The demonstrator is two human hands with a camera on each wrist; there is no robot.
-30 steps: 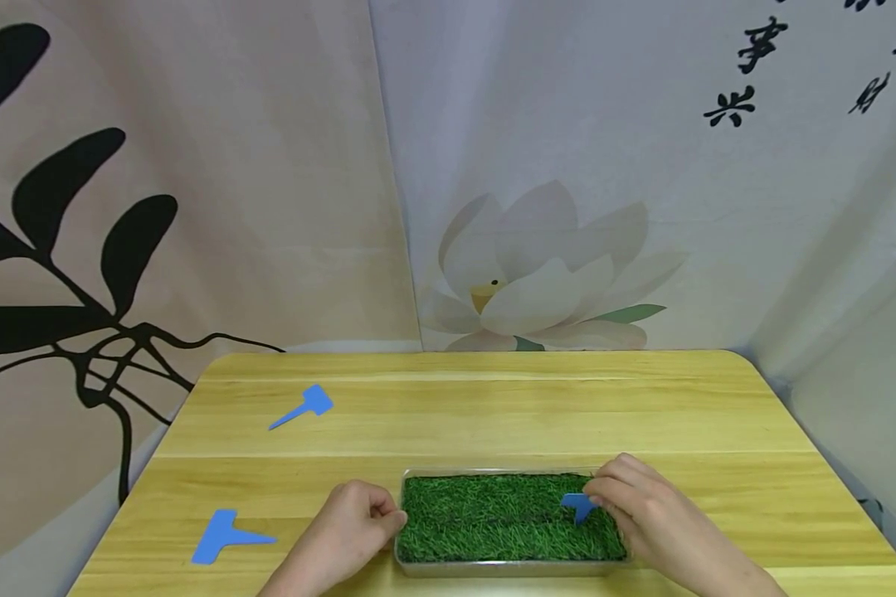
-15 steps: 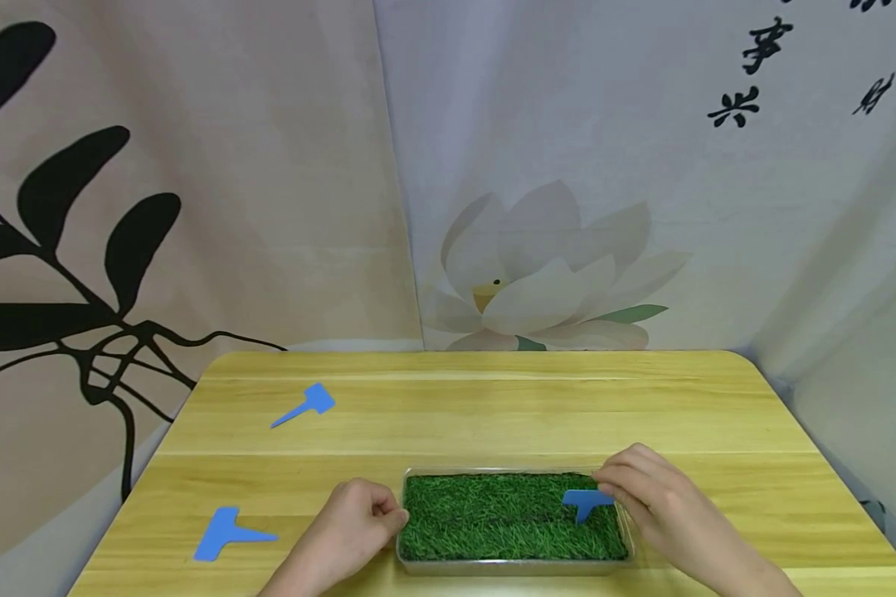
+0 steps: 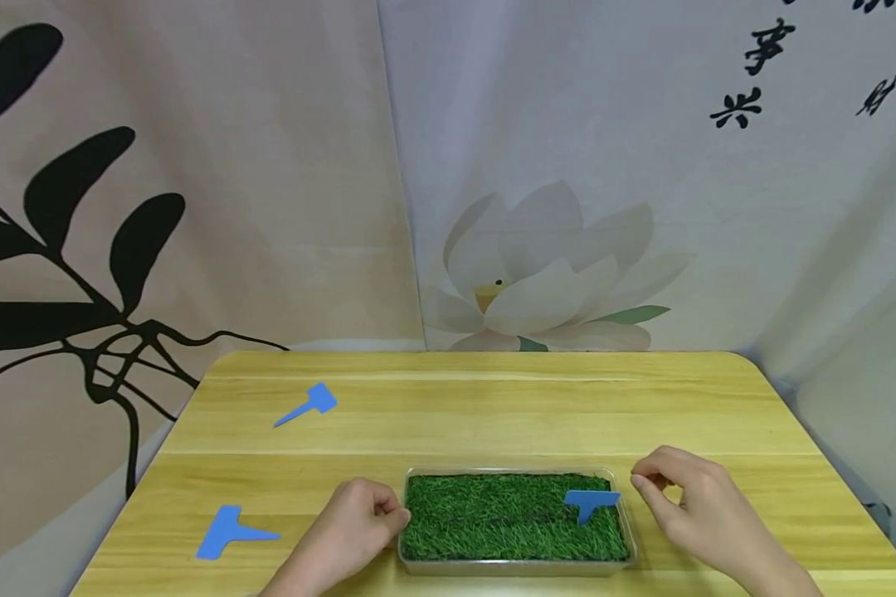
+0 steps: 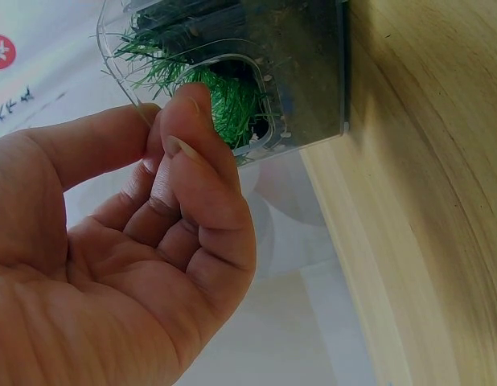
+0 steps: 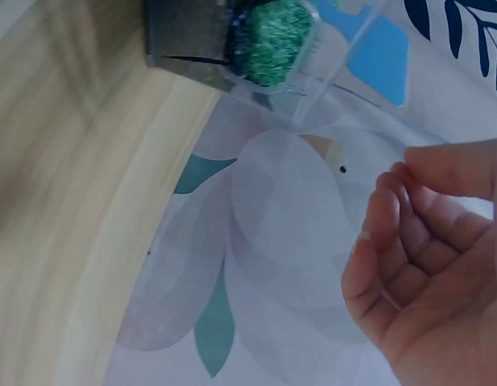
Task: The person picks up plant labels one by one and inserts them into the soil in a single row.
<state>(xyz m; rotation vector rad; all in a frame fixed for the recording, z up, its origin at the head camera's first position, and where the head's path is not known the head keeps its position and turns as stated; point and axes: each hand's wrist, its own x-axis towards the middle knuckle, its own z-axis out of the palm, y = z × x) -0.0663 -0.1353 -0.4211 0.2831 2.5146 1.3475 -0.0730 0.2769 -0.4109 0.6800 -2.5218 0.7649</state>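
A clear plastic box filled with artificial grass stands near the table's front edge. My left hand pinches its left rim between thumb and fingers; the left wrist view shows the thumb and fingertips meeting at the box's edge. A blue T-shaped plant label stands upright in the grass near the right end, its stem partly sunk in. Right of the box, my right hand is apart from it, fingers loosely curled and holding nothing. In the right wrist view that label shows above the box's rim.
Two more blue plant labels lie flat on the wooden table: one label at the front left, another label farther back. A printed cloth hangs behind the table.
My right hand has let go of the blue plant label and moved right, off the box. The label stays standing in the grass. My left hand keeps its place at the left rim.
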